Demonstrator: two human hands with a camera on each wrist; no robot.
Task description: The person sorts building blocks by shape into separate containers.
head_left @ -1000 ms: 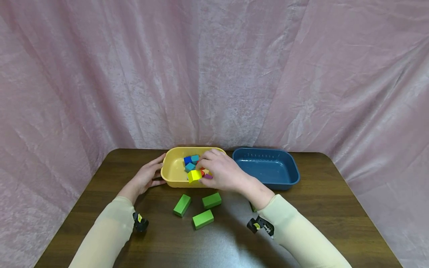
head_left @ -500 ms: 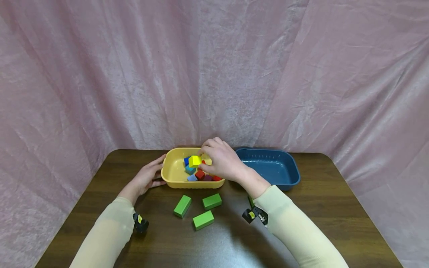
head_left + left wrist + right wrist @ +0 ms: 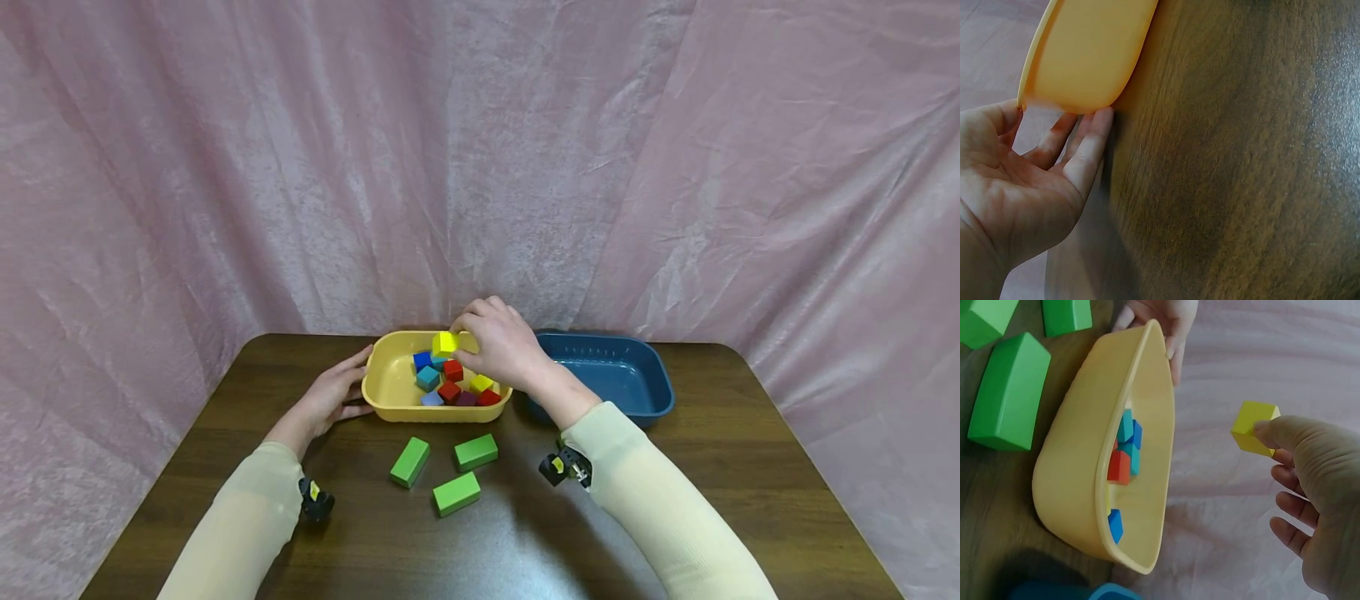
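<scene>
Between thumb and fingertips my right hand [image 3: 508, 348] pinches a yellow cube [image 3: 444, 344], raised above the back of the yellow tub [image 3: 388, 383]. The right wrist view shows that cube [image 3: 1251, 429] apart from the tub's rim, the other fingers loosely bent. My left hand [image 3: 327, 400] rests against the tub's left end. Seen from the left wrist, its thumb tip meets the rim and its fairly straight fingers touch the outer wall [image 3: 1094, 56]. Inside the tub lie several small cubes, among them a red cube [image 3: 453, 371], a teal cube [image 3: 428, 378] and another yellow cube [image 3: 481, 383].
A blue tub [image 3: 622, 375] stands right of the yellow one, partly behind my right forearm. Three green blocks lie in front: one at the left [image 3: 410, 462], another nearest me [image 3: 457, 494], the third at the right [image 3: 476, 452]. A pink curtain [image 3: 480, 167] hangs behind the table.
My right hand has risen up and back from the tub's front with the yellow cube, uncovering more cubes inside. The left hand stays at the tub's left end.
</scene>
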